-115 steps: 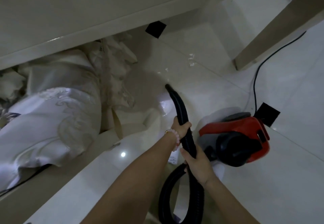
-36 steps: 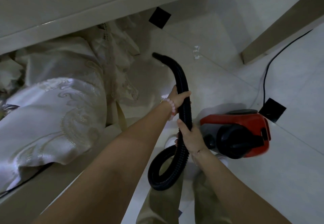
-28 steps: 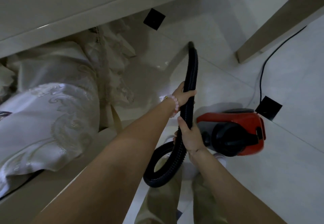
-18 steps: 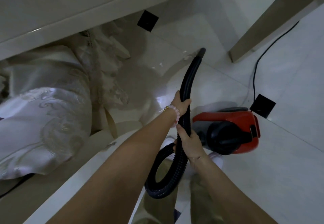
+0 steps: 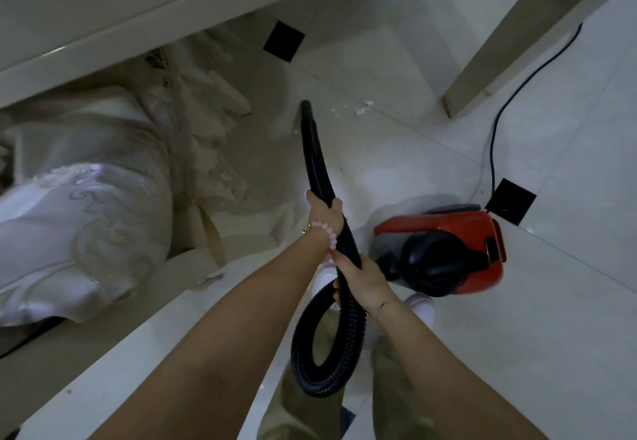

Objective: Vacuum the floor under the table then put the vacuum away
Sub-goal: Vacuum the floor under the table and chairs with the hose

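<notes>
While both hands close around the black ribbed hose (image 5: 319,177), the left hand (image 5: 325,214) sits higher along it, near the centre of the frame, fingers wrapped in a full grip, with a pink bead bracelet (image 5: 324,234) on that wrist. The right hand (image 5: 362,279) holds the hose just below, its grip likewise closed around the tube. Above the left hand the hose runs up the frame to its nozzle end (image 5: 306,109), which points at the pale tiled floor (image 5: 396,150) just left of a small scatter of white scraps (image 5: 362,109); whether the tip touches the floor cannot be told. Below the right hand the hose curls into a loop (image 5: 322,353) in front of the person's olive trousers (image 5: 303,401). The red canister vacuum (image 5: 444,250) stands on the floor at the right of centre, close beside the right hand, with a black power cord (image 5: 496,129) trailing from behind it toward the upper right. A table leg (image 5: 499,46) slants across the upper right, and the pale table edge (image 5: 138,22) crosses the upper left. Embroidered cream fabric (image 5: 86,219) lies bunched at the left of the frame.
</notes>
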The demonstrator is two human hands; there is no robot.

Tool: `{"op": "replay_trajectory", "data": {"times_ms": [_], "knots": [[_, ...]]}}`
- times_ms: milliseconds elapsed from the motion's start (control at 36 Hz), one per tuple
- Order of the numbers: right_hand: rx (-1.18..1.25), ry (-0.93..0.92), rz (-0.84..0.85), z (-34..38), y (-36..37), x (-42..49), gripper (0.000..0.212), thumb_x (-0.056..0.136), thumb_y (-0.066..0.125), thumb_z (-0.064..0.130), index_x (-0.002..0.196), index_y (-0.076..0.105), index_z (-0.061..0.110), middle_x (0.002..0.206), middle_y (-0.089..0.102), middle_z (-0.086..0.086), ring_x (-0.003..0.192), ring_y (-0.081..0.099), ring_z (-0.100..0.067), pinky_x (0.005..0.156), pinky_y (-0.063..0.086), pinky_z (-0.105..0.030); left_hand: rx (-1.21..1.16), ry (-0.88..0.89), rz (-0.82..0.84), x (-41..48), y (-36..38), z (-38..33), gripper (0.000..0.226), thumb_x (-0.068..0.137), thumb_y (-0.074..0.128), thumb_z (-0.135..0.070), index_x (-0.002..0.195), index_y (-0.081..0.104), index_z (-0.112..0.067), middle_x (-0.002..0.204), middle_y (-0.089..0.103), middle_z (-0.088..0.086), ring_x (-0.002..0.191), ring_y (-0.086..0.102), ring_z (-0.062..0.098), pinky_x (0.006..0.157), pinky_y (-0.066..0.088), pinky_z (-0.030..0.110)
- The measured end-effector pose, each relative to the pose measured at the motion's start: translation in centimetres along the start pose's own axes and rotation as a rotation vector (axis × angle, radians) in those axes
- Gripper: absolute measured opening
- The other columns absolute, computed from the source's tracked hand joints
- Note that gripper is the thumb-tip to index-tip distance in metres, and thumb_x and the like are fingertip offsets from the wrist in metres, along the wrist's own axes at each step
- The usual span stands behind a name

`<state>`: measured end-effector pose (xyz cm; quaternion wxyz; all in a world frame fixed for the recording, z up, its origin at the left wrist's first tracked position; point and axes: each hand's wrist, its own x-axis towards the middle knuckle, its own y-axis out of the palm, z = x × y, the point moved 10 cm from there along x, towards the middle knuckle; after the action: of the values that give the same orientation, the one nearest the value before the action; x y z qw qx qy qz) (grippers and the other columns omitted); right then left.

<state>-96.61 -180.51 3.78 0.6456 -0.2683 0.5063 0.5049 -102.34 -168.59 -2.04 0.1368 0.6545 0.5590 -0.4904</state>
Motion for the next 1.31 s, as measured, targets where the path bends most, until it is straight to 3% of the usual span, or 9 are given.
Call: {"op": "replay_trajectory", "data": {"times_ms": [167,278,417,556,722,1000,1111,1222,1306], "knots": [[0.045,-0.008,-0.025,-0.8,-0.7,-0.3,0.029,0.091,0.058,0.034,0.09,0.05,0.006,0.061,0.054,-0.008,0.041,0.052,-0.014,0.041,0.046,-0.021,0.035,-0.027,0.165,0.0,1.9,0.1,0.044,0.095,0.046,-0.02,0.133,0.029,-0.005,0.109,0.053,0.015,0.108,0.059,0.042,0.093,0.051,0.053],[0.14,-0.04,-0.069,-1.4,-1.4,-0.9,0.029,0.092,0.057,0.034,0.088,0.051,0.005,0.056,0.054,-0.008,0.038,0.052,-0.013,0.04,0.045,-0.021,0.124,-0.014,0.326,-0.9,4.3,-0.5,0.042,0.093,0.049,-0.022,0.131,0.032,-0.015,0.118,0.054,0.017,0.108,0.059,0.041,0.094,0.051,0.052],[0.222,-0.037,-0.141,-2.1,-2.6,-1.3,0.029,0.093,0.056,0.032,0.086,0.053,0.004,0.055,0.054,-0.007,0.037,0.051,-0.013,0.039,0.044,-0.021,0.201,0.036,0.424,-2.4,6.9,-1.4,0.042,0.093,0.048,-0.019,0.131,0.031,-0.016,0.104,0.049,0.01,0.106,0.06,0.043,0.094,0.05,0.054],[0.254,-0.032,-0.154,-2.7,-3.3,-1.6,0.032,0.093,0.055,0.033,0.076,0.054,0.006,0.054,0.056,-0.007,0.04,0.052,-0.016,0.044,0.045,-0.024,0.24,0.106,0.515,-3.5,8.7,-2.1,0.029,0.094,0.048,-0.015,0.119,0.034,-0.017,0.1,0.046,0.009,0.087,0.054,0.029,0.09,0.049,0.051],[0.253,-0.033,-0.143,-2.6,-3.5,-2.0,0.028,0.094,0.053,0.032,0.083,0.055,0.006,0.057,0.056,-0.007,0.036,0.053,-0.011,0.039,0.044,-0.018,0.271,0.117,0.601,-4.2,9.5,-2.3,0.039,0.09,0.052,-0.021,0.126,0.038,-0.023,0.096,0.051,0.01,0.084,0.055,0.028,0.088,0.051,0.054],[0.183,-0.05,-0.086,-1.9,-3.1,-1.8,0.028,0.093,0.054,0.033,0.09,0.054,0.005,0.056,0.055,-0.005,0.042,0.053,-0.013,0.041,0.045,-0.019,0.118,0.098,0.384,-3.1,7.5,-1.3,0.034,0.093,0.047,-0.017,0.126,0.038,-0.018,0.083,0.049,0.005,0.084,0.055,0.027,0.09,0.051,0.058],[0.12,-0.043,-0.055,-1.8,-3.0,-1.9,0.028,0.093,0.056,0.033,0.095,0.053,0.005,0.06,0.055,-0.007,0.043,0.053,-0.013,0.041,0.045,-0.018,0.081,0.079,0.253,-2.6,5.8,-0.4,0.053,0.091,0.047,-0.024,0.14,0.027,-0.017,0.105,0.058,0.017,0.093,0.063,0.035,0.091,0.053,0.054],[0.094,-0.032,-0.04,-1.9,-2.7,-1.9,0.029,0.093,0.055,0.033,0.097,0.052,0.004,0.062,0.055,-0.007,0.041,0.052,-0.011,0.041,0.045,-0.017,0.014,0.049,0.171,-2.5,4.7,0.2,0.055,0.093,0.045,-0.021,0.142,0.022,-0.012,0.092,0.059,0.017,0.074,0.06,0.03,0.086,0.055,0.054],[0.091,-0.022,-0.041,-2.0,-2.5,-1.8,0.029,0.092,0.056,0.033,0.098,0.052,0.005,0.062,0.055,-0.007,0.04,0.052,-0.011,0.04,0.044,-0.017,0.013,0.018,0.145,-2.1,4.1,0.9,0.062,0.09,0.046,-0.024,0.144,0.019,-0.012,0.11,0.059,0.027,0.097,0.063,0.043,0.09,0.052,0.055]]}}
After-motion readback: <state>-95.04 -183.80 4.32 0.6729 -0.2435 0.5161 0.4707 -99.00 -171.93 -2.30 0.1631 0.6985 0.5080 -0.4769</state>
